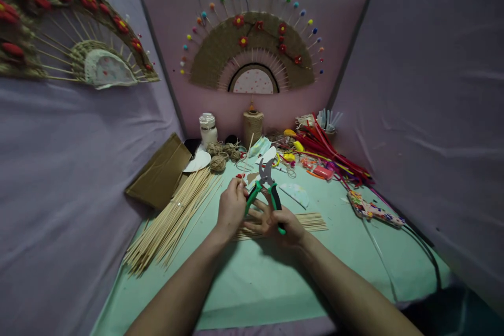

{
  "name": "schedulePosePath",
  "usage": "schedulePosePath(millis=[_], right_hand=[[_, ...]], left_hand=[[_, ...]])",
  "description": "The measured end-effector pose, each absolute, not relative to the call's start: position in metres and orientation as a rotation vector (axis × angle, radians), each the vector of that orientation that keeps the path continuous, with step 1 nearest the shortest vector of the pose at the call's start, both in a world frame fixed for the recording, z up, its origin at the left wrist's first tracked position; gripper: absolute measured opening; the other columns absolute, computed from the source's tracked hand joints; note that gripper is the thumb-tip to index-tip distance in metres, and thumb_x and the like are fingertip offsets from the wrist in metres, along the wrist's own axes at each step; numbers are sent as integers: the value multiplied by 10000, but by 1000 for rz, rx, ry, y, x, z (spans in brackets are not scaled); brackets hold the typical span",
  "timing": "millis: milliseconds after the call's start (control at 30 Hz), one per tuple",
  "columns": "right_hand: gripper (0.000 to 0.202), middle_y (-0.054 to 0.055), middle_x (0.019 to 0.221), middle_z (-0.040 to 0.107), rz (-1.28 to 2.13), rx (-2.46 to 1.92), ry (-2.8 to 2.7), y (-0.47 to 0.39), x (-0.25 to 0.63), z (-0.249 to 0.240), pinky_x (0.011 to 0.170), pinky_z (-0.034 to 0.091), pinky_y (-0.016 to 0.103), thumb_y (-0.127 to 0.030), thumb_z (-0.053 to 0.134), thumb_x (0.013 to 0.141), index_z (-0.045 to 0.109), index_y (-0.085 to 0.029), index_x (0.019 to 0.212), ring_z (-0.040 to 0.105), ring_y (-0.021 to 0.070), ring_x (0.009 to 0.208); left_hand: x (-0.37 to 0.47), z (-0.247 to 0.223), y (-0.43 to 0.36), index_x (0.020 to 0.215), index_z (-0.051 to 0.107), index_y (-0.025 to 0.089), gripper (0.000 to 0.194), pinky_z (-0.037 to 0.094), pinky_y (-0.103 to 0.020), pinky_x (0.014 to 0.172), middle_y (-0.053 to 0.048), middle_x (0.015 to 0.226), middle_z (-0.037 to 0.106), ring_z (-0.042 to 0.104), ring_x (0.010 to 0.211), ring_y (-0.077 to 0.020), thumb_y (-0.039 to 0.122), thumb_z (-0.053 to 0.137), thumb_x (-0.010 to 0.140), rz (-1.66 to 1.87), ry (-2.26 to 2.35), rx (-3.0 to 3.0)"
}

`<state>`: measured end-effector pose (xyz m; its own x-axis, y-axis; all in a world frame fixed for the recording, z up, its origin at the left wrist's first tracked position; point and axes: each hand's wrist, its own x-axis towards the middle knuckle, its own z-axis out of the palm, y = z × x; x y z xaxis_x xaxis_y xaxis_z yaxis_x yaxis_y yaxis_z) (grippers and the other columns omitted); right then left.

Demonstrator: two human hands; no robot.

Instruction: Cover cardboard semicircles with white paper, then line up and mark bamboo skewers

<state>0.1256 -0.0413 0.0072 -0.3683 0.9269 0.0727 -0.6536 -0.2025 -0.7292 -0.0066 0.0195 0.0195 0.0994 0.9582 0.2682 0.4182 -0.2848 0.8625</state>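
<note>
My right hand [281, 223] is wrapped round a pair of green-handled pruning shears [276, 199], whose metal blades stand apart and point away from me. To its left, my left hand [232, 202] pinches a thin wooden stick [248, 153] that rises upright from the fingertips. The shears' left handle lies close beside the left fingers. Beneath both hands a small row of wooden sticks [313, 222] lies on the pale green tabletop, partly hidden by the hands. A large bundle of long sticks [169, 223] lies left of my left hand.
Twine balls [218, 163], a glass jar [208, 128] and a twine spool [252, 127] stand at the back. Red pipe cleaners [334, 149] and a patterned glue gun [372, 210] lie right. Folded cardboard [159, 173] leans left. A decorated fan [254, 44] hangs behind.
</note>
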Motion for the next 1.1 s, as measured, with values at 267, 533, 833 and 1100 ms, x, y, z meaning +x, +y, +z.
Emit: schedulePosePath(millis=[267,533,833,1100], right_hand=[[606,40,1272,569,1536,-717,-944,-42,145,-2,992,411,504,-91,540,532,617,-284,1102,527,285,1173],[787,55,1375,482,1282,-1149,-1399,-48,162,7,1118,257,492,-121,528,622,410,-275,1384,443,277,1261],[856,46,1473,380,1264,-1235,-1560,-63,149,18,1146,180,489,-125,511,628,335,-255,1455,327,307,1354],[861,32,1481,401,1295,-1324,-1448,-97,158,26,1151,161,476,-106,493,602,367,-235,1444,308,295,1369]], left_hand=[[-30,36,36,1024,633,182,272,381,-232,568,15,677,611,530,570,-126,291,435,873,1074,1261,1879],[-44,48,34,948,657,200,209,423,-261,693,-24,762,660,598,719,-163,245,459,900,1148,1401,2152],[-37,51,20,1120,661,201,332,453,-296,834,-61,929,675,600,908,-183,112,425,904,1159,1350,2426],[-17,51,-4,1147,651,193,385,462,-307,819,-63,891,652,576,905,-190,66,394,890,849,1251,2604]])
